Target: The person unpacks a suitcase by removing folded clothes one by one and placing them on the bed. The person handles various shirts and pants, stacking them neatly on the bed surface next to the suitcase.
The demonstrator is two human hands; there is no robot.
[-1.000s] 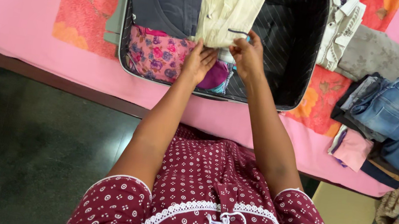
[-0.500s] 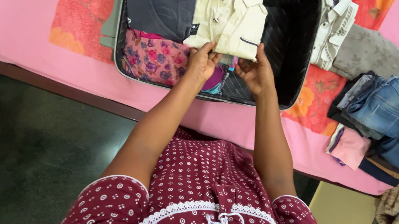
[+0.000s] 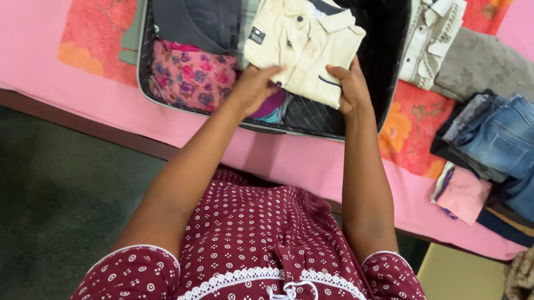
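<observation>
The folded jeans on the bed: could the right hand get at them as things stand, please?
Probably yes, once it lets go. The right hand grips the cream shirt together with the left hand. The folded jeans lie uncovered on top of their pile, on that hand's side.

A bed (image 3: 12, 13) draped in a pink sheet with orange-red floral panels (image 3: 101, 5) stands on a dark polished floor (image 3: 26, 206) under soft, even light. A dark wooden bed rail (image 3: 61, 113) runs along the mattress edge, above a tan surface (image 3: 461, 288) at lower right.

A maroon dress with white dots, lace-trimmed neckline, short sleeves.
</observation>
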